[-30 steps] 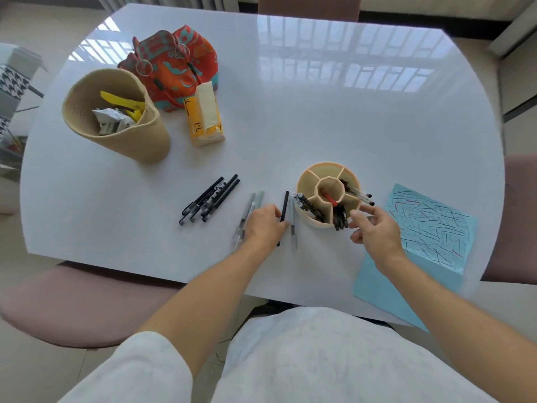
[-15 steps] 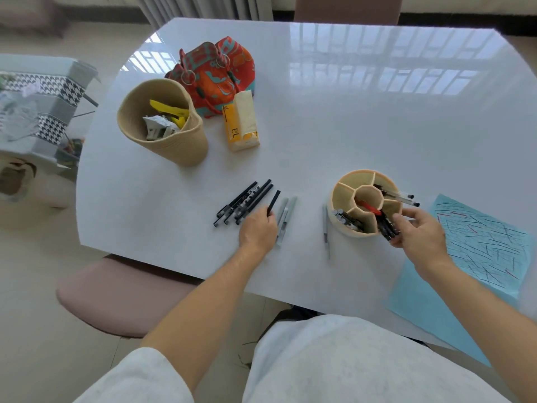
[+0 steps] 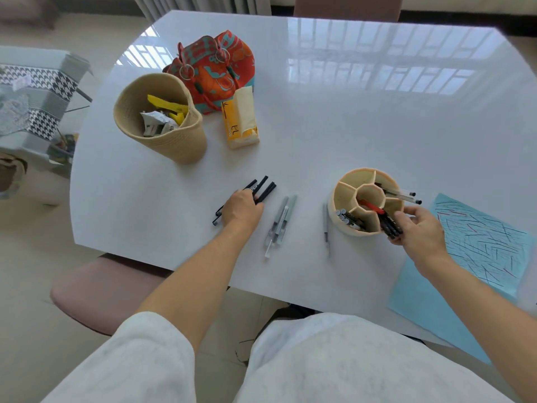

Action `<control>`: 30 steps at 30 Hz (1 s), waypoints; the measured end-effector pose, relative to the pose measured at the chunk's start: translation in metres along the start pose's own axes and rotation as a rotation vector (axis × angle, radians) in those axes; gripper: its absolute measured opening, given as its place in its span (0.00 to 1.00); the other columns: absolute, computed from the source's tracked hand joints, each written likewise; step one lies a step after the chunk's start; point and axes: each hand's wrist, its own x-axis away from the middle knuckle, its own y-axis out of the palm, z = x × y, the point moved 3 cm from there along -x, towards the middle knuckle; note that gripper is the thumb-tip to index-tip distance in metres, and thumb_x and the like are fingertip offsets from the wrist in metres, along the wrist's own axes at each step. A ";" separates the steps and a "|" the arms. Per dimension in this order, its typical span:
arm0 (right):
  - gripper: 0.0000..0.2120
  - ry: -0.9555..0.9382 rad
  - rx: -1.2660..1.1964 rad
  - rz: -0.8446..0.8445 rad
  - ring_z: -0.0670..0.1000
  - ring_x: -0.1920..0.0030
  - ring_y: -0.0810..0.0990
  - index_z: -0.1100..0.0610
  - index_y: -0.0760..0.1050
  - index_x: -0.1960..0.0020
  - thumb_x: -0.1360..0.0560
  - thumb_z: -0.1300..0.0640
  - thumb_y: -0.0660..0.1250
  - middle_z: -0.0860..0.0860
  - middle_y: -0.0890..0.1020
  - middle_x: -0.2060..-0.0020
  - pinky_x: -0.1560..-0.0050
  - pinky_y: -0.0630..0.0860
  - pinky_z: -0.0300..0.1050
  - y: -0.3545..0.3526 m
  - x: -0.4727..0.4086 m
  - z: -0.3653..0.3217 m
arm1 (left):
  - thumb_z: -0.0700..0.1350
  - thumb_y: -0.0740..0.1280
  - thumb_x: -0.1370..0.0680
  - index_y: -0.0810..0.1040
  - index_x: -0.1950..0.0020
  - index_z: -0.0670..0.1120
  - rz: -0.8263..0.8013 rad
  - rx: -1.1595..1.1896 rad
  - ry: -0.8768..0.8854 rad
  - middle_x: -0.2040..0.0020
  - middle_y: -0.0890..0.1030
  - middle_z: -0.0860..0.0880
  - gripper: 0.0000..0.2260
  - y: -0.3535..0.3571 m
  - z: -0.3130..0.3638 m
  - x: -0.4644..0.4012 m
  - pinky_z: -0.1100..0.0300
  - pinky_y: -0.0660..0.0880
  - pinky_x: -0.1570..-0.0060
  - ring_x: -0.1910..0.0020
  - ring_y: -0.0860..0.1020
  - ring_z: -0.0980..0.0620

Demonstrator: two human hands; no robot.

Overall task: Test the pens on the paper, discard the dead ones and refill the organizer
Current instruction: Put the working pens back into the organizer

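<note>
On table (image 3: pixel 334 135), left hand (image 3: pixel 242 210) covers black pens (image 3: pixel 266 189), grip unclear; right hand (image 3: pixel 421 228) pinching organizer (image 3: pixel 343 199) pens could tip it.

white table (image 3: pixel 348 126), glossy. red-teal patterned bag (image 3: pixel 216 69) far left, yellow tissue pack (image 3: pixel 239 120) touching its front. 2 pink chairs: 1 near-left (image 3: pixel 96 292), 1 far side (image 3: pixel 347 7).

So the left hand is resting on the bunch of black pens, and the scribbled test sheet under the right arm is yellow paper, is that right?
Not quite: the scribbled sheet of paper is light blue, not yellow, as the head view shows. The rest holds: the left hand rests on the bunch of black pens lying on the glossy white table, and the sheet lies under the right arm.
</note>
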 end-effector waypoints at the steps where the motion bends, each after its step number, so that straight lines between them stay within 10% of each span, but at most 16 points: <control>1: 0.09 0.001 -0.003 0.002 0.58 0.64 0.86 0.54 0.79 0.42 0.20 0.53 0.68 0.57 0.85 0.56 0.56 0.85 0.60 0.000 0.000 0.000 | 0.49 0.66 0.26 0.79 0.51 0.45 -0.025 -0.037 0.002 0.52 0.81 0.45 0.09 0.000 0.003 -0.001 0.56 0.75 0.57 0.52 0.80 0.43; 15: 0.07 0.009 -0.055 -0.004 0.60 0.56 0.86 0.54 0.79 0.43 0.20 0.54 0.67 0.59 0.84 0.54 0.56 0.85 0.59 0.003 -0.002 0.002 | 0.47 0.56 0.21 0.66 0.49 0.45 0.034 -0.079 0.046 0.55 0.82 0.37 0.06 -0.010 -0.029 -0.009 0.52 0.67 0.62 0.57 0.79 0.37; 30: 0.05 0.014 -0.151 -0.021 0.54 0.61 0.83 0.52 0.80 0.46 0.18 0.53 0.67 0.59 0.84 0.55 0.64 0.84 0.48 0.001 -0.003 0.000 | 0.56 0.73 0.28 0.80 0.61 0.50 -0.108 0.280 -0.123 0.63 0.82 0.51 0.11 -0.015 -0.026 -0.020 0.57 0.78 0.59 0.60 0.81 0.50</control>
